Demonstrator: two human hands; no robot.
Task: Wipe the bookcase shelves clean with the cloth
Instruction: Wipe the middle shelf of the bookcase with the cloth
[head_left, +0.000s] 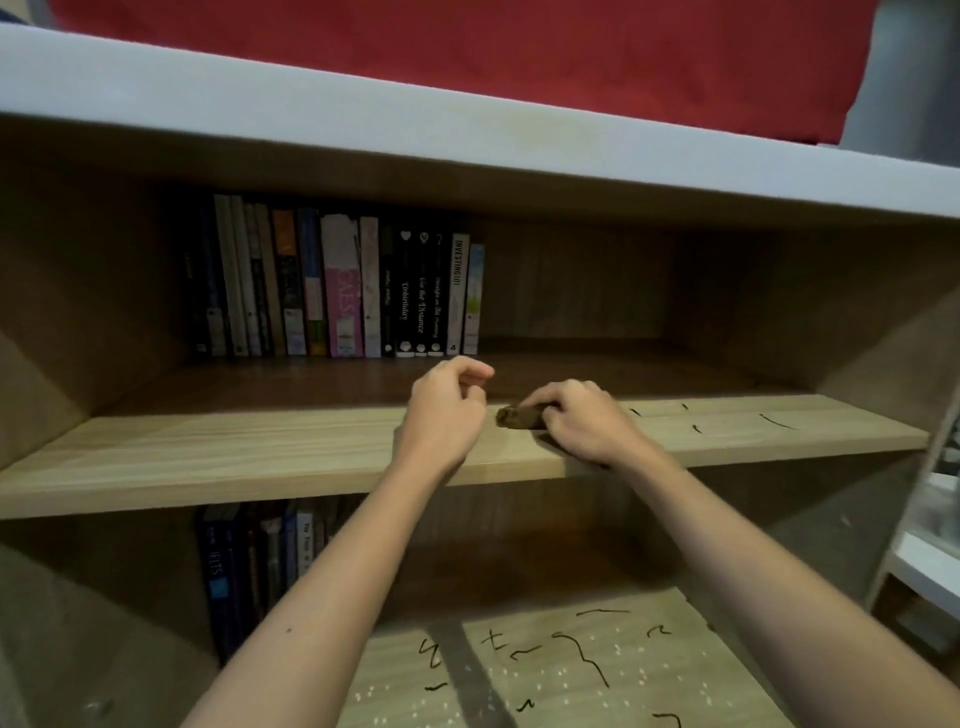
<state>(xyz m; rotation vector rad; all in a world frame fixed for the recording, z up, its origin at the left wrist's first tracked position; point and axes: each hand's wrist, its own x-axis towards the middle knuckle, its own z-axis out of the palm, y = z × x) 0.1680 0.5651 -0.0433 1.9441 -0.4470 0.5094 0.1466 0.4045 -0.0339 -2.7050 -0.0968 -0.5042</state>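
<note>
Lower shelf (670, 696) nearest, scribbled with black marks (584, 659). Right hand (587, 422) grasps brown cloth (519, 417) near middle shelf (249, 449) front edge; left hand (445, 410) clenched empty beside it. Books (332, 286) back-left, open shelf rightward.

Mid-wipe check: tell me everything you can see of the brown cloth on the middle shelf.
The brown cloth is a small, dark, dull wad, bunched into a rough roll rather than spread flat. Only its left end shows. The rest is hidden under the right hand, whose curled fingers grip it from above. It rests on the light wooden shelf board, towards the front and right of centre. The left hand hovers close beside it without touching. Its weave and any dampness cannot be told.
</note>
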